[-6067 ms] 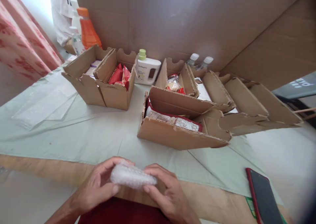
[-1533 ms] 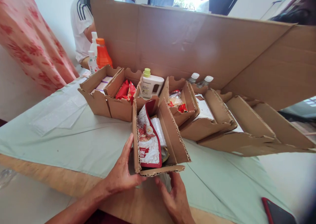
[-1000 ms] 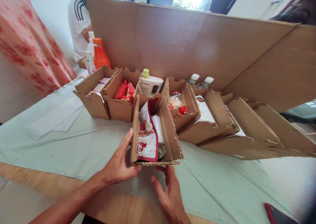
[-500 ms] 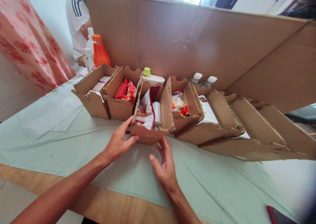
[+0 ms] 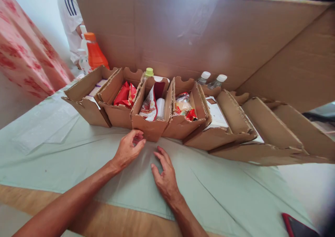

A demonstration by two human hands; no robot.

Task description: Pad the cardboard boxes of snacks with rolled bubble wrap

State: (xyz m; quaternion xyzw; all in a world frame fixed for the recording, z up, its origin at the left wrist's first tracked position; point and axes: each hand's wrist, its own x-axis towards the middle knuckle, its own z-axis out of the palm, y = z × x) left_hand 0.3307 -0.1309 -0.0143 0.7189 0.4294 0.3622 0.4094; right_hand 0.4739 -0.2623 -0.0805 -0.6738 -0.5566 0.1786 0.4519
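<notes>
A cardboard box (image 5: 148, 128) stands in the middle of a row of similar boxes, holding a red-and-white packet (image 5: 150, 104) and a clear plastic roll-like item (image 5: 160, 108). Just in front of its lower left corner is my left hand (image 5: 129, 148), fingers curved but apart, with nothing visible in them. Whether its fingertips touch the box cannot be made out. My right hand (image 5: 165, 176) hovers over the green cloth (image 5: 209, 195) a little nearer to me, fingers spread and holding nothing.
Left of the middle box, another box (image 5: 119, 116) holds red packets. A box (image 5: 188, 125) with mixed packets stands to its right. Bottles, one an orange bottle (image 5: 96, 52), stand behind. A tall cardboard panel (image 5: 162, 31) closes the back. A phone (image 5: 298, 226) lies front right.
The middle box has gone back into line with its neighbours. Both hands have come off it, the right one drawing back toward me. The view has tilted down slightly.
</notes>
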